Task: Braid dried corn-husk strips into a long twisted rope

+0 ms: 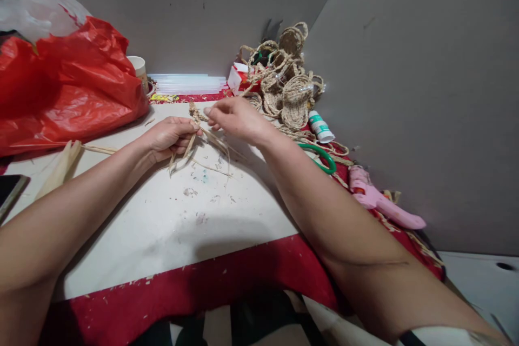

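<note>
Straw plait (197, 113), mid-braid on table (170, 221): left hand (172, 138) pinches loose strands (217, 145); right hand (237, 119) grips the plait. Next crossing likely needs even tension.

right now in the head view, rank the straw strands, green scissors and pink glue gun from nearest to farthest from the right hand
1. straw strands: at the fingertips of the right hand, mid-table.
2. green scissors: to its right, beyond the forearm.
3. pink glue gun: farther right still, by the wall.
</note>
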`<state>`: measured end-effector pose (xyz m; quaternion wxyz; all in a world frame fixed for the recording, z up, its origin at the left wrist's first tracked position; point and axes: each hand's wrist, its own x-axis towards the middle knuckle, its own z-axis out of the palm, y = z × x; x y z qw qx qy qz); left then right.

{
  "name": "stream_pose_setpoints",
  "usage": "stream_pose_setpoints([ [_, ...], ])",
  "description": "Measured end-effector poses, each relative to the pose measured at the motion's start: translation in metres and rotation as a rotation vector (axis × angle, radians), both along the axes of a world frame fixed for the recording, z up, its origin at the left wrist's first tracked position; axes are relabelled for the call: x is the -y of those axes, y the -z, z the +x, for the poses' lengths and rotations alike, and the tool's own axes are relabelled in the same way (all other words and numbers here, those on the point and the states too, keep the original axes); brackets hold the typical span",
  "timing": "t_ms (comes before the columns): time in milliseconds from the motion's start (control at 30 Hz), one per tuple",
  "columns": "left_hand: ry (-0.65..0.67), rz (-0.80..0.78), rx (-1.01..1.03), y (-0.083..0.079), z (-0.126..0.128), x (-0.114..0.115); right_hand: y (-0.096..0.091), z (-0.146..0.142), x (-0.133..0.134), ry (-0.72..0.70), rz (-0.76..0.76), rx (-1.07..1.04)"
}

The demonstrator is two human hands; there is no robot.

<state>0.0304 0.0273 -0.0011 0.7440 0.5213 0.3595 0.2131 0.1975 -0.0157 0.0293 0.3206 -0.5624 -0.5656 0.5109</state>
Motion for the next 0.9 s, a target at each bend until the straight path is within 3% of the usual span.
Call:
stream_pose_setpoints([
  [167, 0.028, 0.021, -0.016, 0.002, -0.002, -0.003, 0.022, -0.01, -0.003, -0.068, -0.079, -0.047],
  [367, 0.1, 0.109, -0.125, 0.0, -0.001, -0.001, 0.024, -0.002, -0.006, -0.134, -0.15, -0.014],
  [533, 0.096, 0.228, -0.212, -0.006, -0.003, 0.004, 0.029, -0.003, -0.008, -0.126, -0.168, -0.115],
  [700, 0.187, 0.08, -0.203, -0.016, -0.007, 0.002, 0.03, -0.011, -0.007, 0.02, -0.159, -0.172],
  [900, 0.197, 0.035, -0.196, -0.014, -0.001, 0.007, 0.032, -0.016, -0.005, 0.062, -0.194, -0.244],
])
